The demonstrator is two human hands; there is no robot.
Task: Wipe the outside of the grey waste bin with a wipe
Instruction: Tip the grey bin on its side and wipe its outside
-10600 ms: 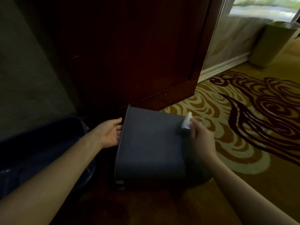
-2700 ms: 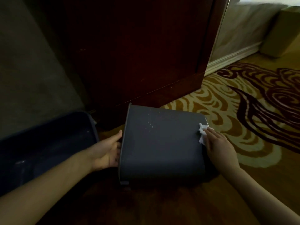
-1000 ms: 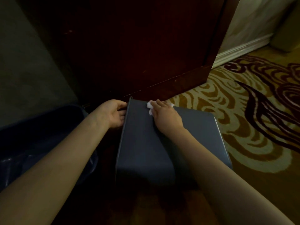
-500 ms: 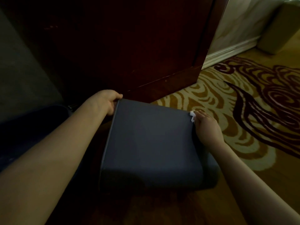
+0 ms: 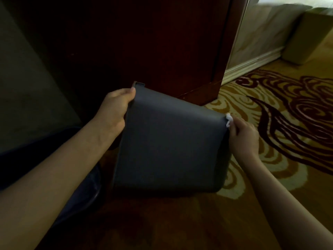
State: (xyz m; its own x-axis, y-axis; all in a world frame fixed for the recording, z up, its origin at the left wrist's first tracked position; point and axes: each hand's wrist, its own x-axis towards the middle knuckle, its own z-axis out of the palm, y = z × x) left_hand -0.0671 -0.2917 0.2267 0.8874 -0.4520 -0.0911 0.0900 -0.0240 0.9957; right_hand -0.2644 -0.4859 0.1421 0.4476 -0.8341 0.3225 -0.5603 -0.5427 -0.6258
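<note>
Dim floor w/ patterned carpet [image 5: 281, 123] on the right, dark wood door [image 5: 144, 42] behind. Bin rim is gripped by the left hand [image 5: 115, 109]. Grey bin [image 5: 171, 145] is held on its side, tilted, betw. both hands. White wipe [image 5: 228, 120] is pinched by the right hand [image 5: 243, 136] against the bin's base corner.

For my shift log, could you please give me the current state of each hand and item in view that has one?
grey waste bin: tipped on its side, held at both ends.
wipe: bunched, pressed on the bin's far right corner.
left hand: shut on the bin's rim.
right hand: shut on the wipe, against the bin's base end.
dark blue tub: on the floor beside the bin, mostly hidden by the left arm.
</note>
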